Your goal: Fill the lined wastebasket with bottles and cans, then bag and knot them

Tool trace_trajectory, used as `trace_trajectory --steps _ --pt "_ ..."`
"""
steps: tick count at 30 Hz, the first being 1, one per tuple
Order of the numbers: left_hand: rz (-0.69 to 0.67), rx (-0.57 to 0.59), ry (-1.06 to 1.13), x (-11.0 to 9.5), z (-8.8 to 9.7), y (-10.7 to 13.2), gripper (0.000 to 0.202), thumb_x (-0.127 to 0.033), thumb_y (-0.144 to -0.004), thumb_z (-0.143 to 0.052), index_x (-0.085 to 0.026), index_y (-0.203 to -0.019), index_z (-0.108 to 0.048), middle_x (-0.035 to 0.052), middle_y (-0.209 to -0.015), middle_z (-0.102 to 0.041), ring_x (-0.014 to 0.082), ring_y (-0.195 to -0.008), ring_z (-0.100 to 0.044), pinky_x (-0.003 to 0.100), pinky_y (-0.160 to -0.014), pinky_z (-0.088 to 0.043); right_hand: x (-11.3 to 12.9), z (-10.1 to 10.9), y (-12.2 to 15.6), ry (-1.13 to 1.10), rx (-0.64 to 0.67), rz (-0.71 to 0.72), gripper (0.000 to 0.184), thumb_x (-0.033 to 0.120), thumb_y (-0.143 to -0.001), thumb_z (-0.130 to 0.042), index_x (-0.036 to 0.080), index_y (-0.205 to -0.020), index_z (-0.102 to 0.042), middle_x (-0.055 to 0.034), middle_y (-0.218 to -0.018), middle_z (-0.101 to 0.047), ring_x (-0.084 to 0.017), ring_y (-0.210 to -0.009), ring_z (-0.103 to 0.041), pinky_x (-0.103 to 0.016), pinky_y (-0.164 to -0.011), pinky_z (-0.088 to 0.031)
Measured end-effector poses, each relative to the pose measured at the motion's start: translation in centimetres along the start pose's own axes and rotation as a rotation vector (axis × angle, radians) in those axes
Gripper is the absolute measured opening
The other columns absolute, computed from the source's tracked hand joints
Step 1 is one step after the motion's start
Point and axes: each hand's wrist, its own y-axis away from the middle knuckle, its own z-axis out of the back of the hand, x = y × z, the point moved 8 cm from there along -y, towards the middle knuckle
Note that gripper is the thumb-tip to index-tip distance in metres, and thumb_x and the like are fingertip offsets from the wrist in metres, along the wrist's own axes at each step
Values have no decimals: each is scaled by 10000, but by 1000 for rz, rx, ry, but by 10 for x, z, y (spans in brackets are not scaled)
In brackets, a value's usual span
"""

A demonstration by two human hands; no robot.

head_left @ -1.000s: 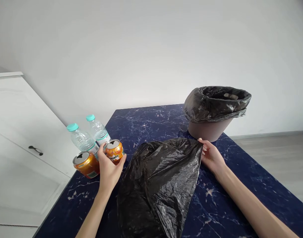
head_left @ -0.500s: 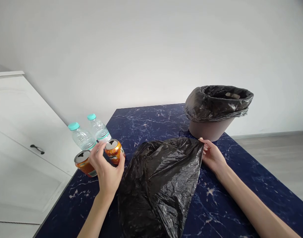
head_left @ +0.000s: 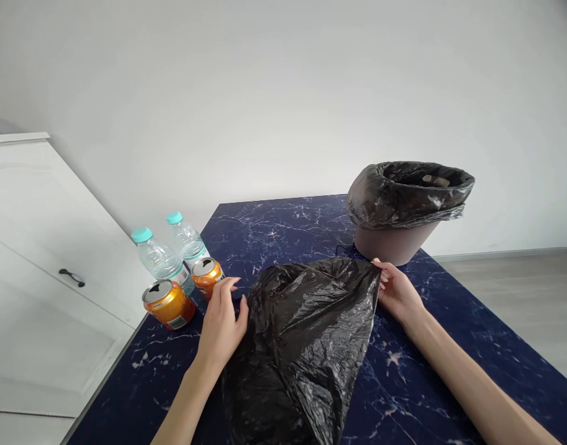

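A crumpled black trash bag lies in the middle of the dark blue marble table. My right hand pinches the bag's far right corner. My left hand rests by the bag's left edge, fingers extended and holding nothing. Just left of it stand two opened orange soda cans, one near my fingers and one closer to the table's edge. Behind the cans are two clear water bottles with teal caps, the nearer and the farther.
A grey bin lined with a black bag stands at the table's far right, something pale inside it. A white cabinet with a dark handle stands left of the table. Grey floor lies to the right.
My left hand has let go of the orange can it was holding and moved right to the bag's edge. The can now stands on the table. My right hand has stayed put.
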Motion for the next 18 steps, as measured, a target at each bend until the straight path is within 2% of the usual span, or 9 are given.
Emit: trace_trajectory --steps 4,7,10,12,15,17,18 --pt "88 -67 -47 19 4 6 394 -283 -1045 -493 -181 -1424 -456 180 -1286 -586 340 -1121 -703 557 -971 -603 0 1 0 -4 -14 6 343 38 -743 -804 224 -876 -547 138 -531 -362 -31 -377 -351 -143 -324 -350" --pt "118 -100 -63 24 5 8 453 -274 -1034 -495 -158 -1468 -431 230 -1389 -558 361 -1164 -694 598 -1009 -584 0 0 1 -1 -20 11 340 34 -743 -800 223 -888 -558 138 -531 -365 -32 -377 -351 -138 -323 -352" --pt "124 -113 -51 23 7 7 478 -261 -1037 -493 -162 -1497 -410 238 -1436 -542 358 -1186 -692 610 -1052 -563 0 -1 2 3 -22 15 327 37 -746 -794 218 -886 -561 137 -530 -367 -31 -378 -350 -139 -326 -353" --pt "107 -103 -25 16 10 7 434 -264 -1049 -489 -178 -1471 -437 213 -1411 -562 346 -1197 -687 590 -1071 -557 0 -2 3 8 -20 17 321 39 -747 -790 216 -876 -557 136 -528 -365 -31 -381 -348 -140 -328 -352" --pt "74 -89 16 -9 22 15 300 -277 -1078 -493 -211 -1370 -517 151 -1293 -611 314 -1202 -672 531 -1080 -551 0 -3 4 23 -10 19 335 47 -740 -800 221 -859 -539 136 -528 -364 -33 -385 -345 -140 -331 -346" --pt "60 -66 56 -30 31 26 179 -291 -1096 -504 -237 -1254 -569 101 -1172 -636 274 -1110 -686 460 -1003 -580 0 -4 3 40 -5 21 352 60 -729 -817 223 -857 -532 138 -531 -361 -33 -389 -340 -137 -336 -345" --pt "49 -14 99 -41 32 32 124 -296 -1104 -510 -248 -1190 -584 80 -1122 -649 256 -1057 -691 428 -948 -590 0 -4 3 51 -3 23 364 69 -720 -828 224 -856 -527 140 -534 -358 -32 -391 -337 -134 -340 -344"
